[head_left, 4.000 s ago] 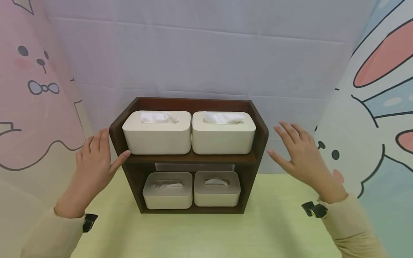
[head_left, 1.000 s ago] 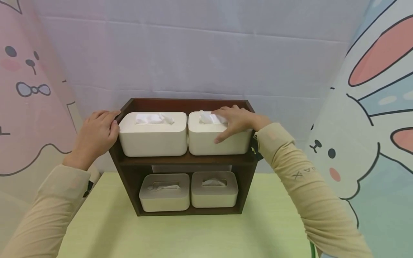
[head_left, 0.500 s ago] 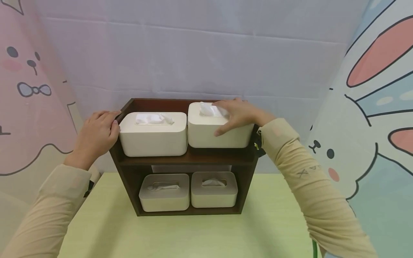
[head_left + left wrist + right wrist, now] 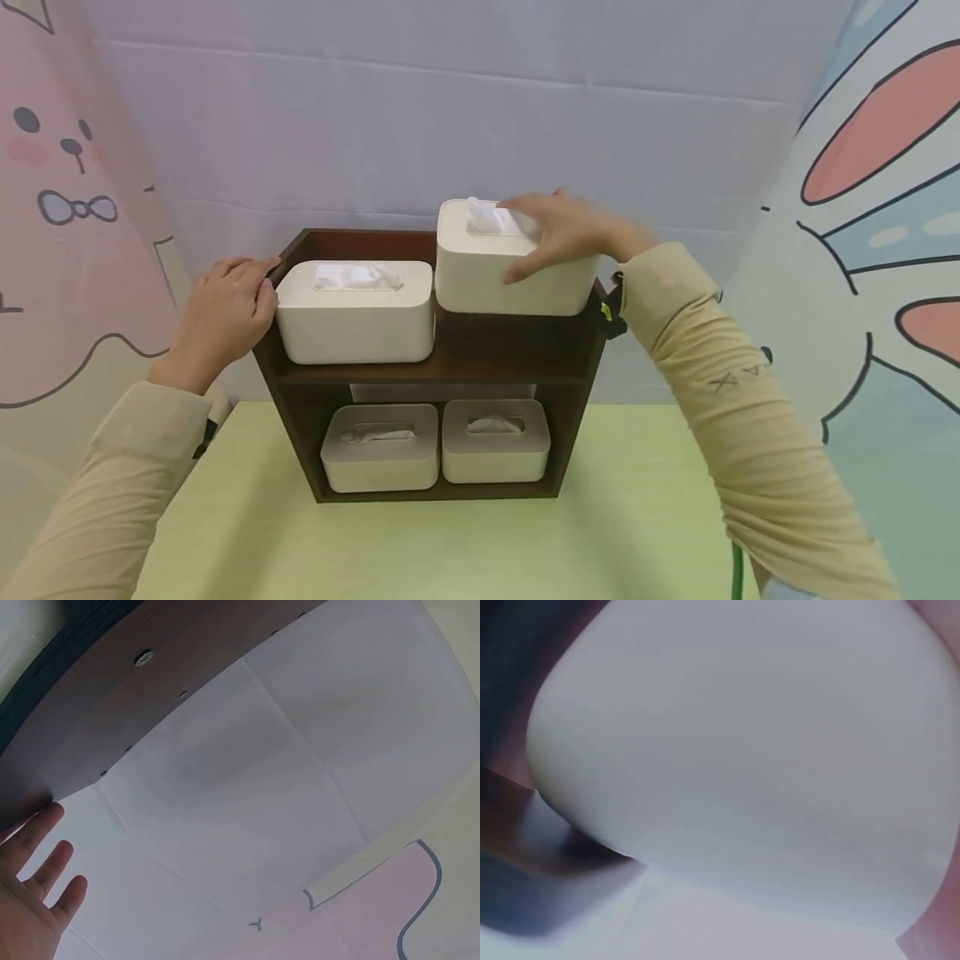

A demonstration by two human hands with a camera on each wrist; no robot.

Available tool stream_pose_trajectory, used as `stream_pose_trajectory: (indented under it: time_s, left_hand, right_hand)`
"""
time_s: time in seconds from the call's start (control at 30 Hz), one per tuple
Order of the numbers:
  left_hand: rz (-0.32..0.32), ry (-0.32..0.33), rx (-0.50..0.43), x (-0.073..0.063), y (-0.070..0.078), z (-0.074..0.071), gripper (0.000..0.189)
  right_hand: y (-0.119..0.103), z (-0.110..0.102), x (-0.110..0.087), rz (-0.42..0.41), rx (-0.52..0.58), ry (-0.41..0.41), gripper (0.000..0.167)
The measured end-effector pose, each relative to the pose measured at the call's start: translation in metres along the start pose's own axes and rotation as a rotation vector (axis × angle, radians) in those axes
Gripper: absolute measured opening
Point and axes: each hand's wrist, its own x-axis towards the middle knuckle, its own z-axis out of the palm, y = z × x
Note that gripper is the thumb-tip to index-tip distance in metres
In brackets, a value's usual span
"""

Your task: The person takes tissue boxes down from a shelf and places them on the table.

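Observation:
My right hand (image 4: pixel 558 233) grips a cream tissue box (image 4: pixel 476 279) from above, thumb on its front wall and fingers over the back of the lid. The box is raised above the upper level of a dark brown two-tier shelf (image 4: pixel 513 371), a white tissue poking from its slot. In the right wrist view the box's pale wall (image 4: pixel 742 765) fills most of the picture. My left hand (image 4: pixel 225 317) rests against the shelf's upper left corner. In the left wrist view its fingers (image 4: pixel 64 900) look fairly straight, one fingertip at the side panel (image 4: pixel 97 697).
Another tissue box (image 4: pixel 352 325) sits on the left of the upper level. Two more tissue boxes, one left (image 4: pixel 381 467) and one right (image 4: pixel 497 458), fill the lower level. The shelf stands on a pale yellow-green table (image 4: pixel 420 550), before a white cloth backdrop (image 4: pixel 360 125).
Both hands came in from beside the shelf, the left to its corner, the right onto the upper right box. That box has since risen off the upper level with the right hand.

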Motion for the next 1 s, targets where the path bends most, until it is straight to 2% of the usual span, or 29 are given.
stream_pose_trajectory:
  time_s: [0.23,0.5,1.0]
  left_hand:
    - [-0.006,-0.017,0.008,0.0,0.001,0.001,0.042]
    - [-0.004,-0.009,0.005,0.002,0.002,0.002,0.041]
    - [-0.013,-0.003,-0.007,0.002,0.001,0.003,0.041]
  right_hand:
    - [0.002,-0.021,-0.011,0.021,0.019,0.036,0.097]
    - [0.006,-0.042,-0.027,0.087,-0.035,0.046,0.099]
    - [0.046,-0.051,-0.062,0.183,-0.033,0.071,0.096]
